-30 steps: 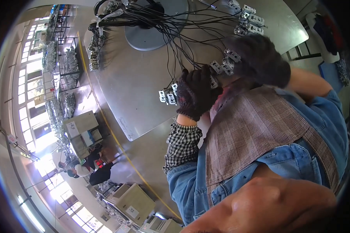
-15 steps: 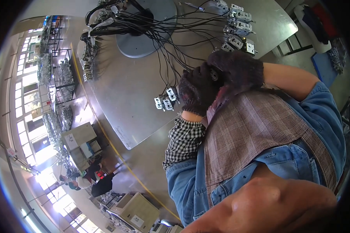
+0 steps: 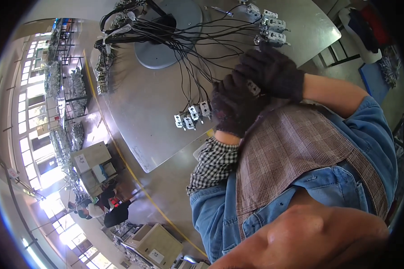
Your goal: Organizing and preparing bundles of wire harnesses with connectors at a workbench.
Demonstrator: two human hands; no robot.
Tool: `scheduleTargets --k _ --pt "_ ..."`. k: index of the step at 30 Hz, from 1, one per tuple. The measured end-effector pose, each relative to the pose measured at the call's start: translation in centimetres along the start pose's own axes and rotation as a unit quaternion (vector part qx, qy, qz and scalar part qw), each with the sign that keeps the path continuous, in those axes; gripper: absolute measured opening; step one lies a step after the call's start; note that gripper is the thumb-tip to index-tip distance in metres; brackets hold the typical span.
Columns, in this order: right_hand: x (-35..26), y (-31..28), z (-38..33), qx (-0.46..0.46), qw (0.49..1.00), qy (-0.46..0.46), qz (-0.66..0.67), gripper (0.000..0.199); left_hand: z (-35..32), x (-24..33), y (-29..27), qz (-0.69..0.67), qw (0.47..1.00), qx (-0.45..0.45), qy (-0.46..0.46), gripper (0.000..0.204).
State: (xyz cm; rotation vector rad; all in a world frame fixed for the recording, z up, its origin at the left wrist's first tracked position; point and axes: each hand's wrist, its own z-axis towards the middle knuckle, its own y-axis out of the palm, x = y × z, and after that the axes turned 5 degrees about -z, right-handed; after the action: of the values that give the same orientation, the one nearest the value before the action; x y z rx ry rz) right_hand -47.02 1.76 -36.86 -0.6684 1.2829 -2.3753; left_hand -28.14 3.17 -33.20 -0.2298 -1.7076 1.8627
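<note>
My left hand [image 3: 236, 107], in a dark knit glove, has its fingers curled around a small metal latch [image 3: 253, 88]; only one face of it shows between the gloves. Against it, on the far right side, is my right hand [image 3: 274, 74], also gloved, with fingers bent down. What its fingertips grip is hidden. Left of my left hand, several silver latches [image 3: 188, 123] lie together by the table's near edge. Thin black cables [image 3: 188, 74] run from them and from beneath my hands to a thick bundle. More silver latches [image 3: 274, 25] sit beyond my right hand.
The bundle crosses a round grey base [image 3: 150, 57] on the metal table [image 3: 139, 114]. Another row of metal parts [image 3: 102, 76] hangs along the left table edge. A slim tool [image 3: 222, 10] lies at the back. A chair [image 3: 361, 33] stands at right; people [image 3: 105, 210] are far left.
Both hands have shifted slightly, and the latch between them shows more plainly. One more latch is visible in the left group. The nearest latches of the right group no longer show.
</note>
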Motion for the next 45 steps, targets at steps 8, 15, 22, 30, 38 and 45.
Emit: scheduleTargets --k 8,15,22,30,38,45 --pt "1.3 1.2 0.2 -0.007 0.998 -0.052 0.015 0.036 -0.7 -0.9 0.9 -0.041 0.998 -0.036 -0.024 0.063" --pt "2.0 2.2 1.8 -0.078 0.982 -0.161 0.059 0.043 -0.7 -1.4 0.7 -0.043 0.998 -0.030 -0.020 0.065" --pt "2.3 -0.1 1.6 0.074 0.979 -0.129 0.138 0.064 -1.0 -1.4 0.7 -0.036 0.998 -0.021 -0.039 0.065" --pt "2.3 3.4 0.6 -0.051 0.981 -0.185 -0.024 0.067 -1.0 -1.8 1.9 -0.011 1.000 -0.009 -0.026 0.071" --pt "4.9 2.2 3.4 -0.147 0.933 -0.212 0.251 0.058 0.2 -1.8 0.2 -0.083 0.990 -0.084 -0.071 0.054" --pt "4.8 1.6 3.5 -0.139 0.939 -0.204 0.239 0.056 0.7 -1.4 -0.4 -0.058 0.993 -0.077 -0.060 0.051"
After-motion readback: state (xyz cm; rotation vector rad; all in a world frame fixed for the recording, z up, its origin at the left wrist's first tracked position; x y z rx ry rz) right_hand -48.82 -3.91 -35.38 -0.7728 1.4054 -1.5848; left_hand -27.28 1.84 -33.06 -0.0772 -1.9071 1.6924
